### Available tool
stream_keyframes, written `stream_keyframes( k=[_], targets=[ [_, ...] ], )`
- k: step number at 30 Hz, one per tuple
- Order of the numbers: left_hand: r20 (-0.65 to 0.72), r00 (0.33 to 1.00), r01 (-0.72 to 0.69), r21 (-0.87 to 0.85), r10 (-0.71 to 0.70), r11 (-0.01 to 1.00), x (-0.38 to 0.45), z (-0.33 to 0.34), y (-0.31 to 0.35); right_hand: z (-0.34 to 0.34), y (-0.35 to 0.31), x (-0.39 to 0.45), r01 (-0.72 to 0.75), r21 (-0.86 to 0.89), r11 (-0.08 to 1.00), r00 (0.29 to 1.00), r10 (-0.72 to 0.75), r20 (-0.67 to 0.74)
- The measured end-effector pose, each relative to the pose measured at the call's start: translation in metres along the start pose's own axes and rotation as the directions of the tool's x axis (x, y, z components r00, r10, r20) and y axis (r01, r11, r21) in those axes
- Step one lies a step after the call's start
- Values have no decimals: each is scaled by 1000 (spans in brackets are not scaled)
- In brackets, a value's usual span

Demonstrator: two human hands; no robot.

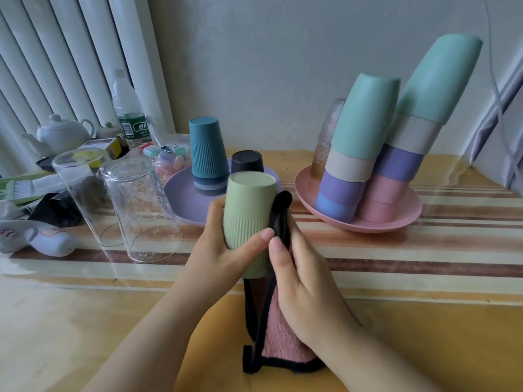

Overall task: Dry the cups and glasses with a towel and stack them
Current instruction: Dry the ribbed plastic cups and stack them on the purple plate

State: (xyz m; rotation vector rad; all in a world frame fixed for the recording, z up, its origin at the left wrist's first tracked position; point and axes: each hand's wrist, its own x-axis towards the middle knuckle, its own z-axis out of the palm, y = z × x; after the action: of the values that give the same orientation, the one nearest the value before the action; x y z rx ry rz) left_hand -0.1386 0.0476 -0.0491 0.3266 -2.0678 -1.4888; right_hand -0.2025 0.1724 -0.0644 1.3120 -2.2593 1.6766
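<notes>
My left hand [226, 250] grips a light green ribbed cup [249, 205], held upside down above the table. My right hand [300, 281] holds a pink towel with black edging [283, 340] against the cup's right side; the towel hangs down under the cup. On a purple plate [181, 199] stand a stack of dark teal cups [206, 154] and a black cup [246, 161], all upside down. A pink plate [396, 222] carries two leaning stacks of pastel cups [365, 142] and a glass [328, 137] behind them. Two clear glasses [141, 207] stand upside down at the left.
At the back left are a white teapot [60, 132], a water bottle [127, 108], a jar of clips [169, 159], boxes and a black bag. A white device [36, 236] lies at the left edge. The table has a striped cloth under clear film [424, 264].
</notes>
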Motion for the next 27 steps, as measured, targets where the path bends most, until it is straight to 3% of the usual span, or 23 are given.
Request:
stream_keyframes(
  k=[4,6,10,13,17,22,27],
  targets=[
    [285,958,8,-120,26,993,-6,8,2,-17,-8,8,-24,317,948,991,65,-117],
    [337,940,8,-179,53,984,-10,10,7,-23,-13,10,-60,416,907,984,124,-129],
    [286,958,109,-343,-7,933,-9,5,4,-19,-14,7,-201,456,867,975,223,6],
    [273,960,159,-371,-56,915,-7,0,-1,-13,-7,6,-242,412,878,969,236,67],
    [188,981,92,-228,-49,969,0,-4,-5,-12,-4,7,-183,408,895,981,196,9],
    [-124,992,-7,-221,-21,975,5,-3,1,-9,1,5,-95,242,966,985,127,-119],
    [-71,997,-9,-47,6,999,-1,4,-3,1,9,1,-102,92,991,990,110,-89]
  ],
)
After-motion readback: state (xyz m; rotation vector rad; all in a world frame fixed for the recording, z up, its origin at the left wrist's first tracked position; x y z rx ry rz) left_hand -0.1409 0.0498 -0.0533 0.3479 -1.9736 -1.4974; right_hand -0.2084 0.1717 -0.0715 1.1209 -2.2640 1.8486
